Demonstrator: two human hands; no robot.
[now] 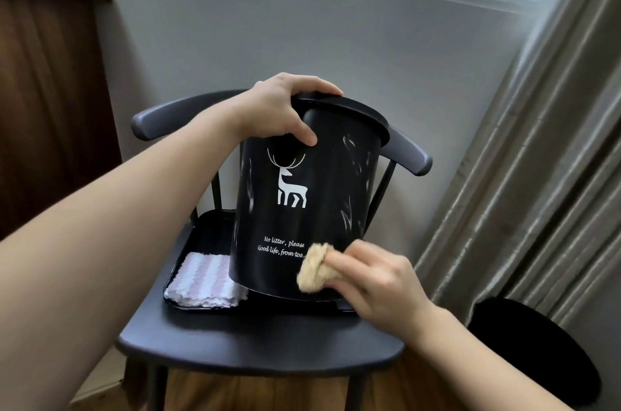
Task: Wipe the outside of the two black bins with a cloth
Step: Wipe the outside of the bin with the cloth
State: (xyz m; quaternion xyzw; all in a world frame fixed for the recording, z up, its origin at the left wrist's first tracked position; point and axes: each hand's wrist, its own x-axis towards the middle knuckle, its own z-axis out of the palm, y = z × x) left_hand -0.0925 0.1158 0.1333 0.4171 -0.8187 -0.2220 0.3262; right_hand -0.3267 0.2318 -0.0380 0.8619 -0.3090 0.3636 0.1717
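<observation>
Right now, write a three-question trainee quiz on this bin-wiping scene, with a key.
1. True or false: the left hand grips the rim of the deer bin.
2. The right hand presses what against the bin's lower wall? A) tan cloth B) sponge C) brush
3. Fill in: the striped cloth lies folded in the black ____ on the chair.

Key: 1 true; 2 A; 3 tray.
</observation>
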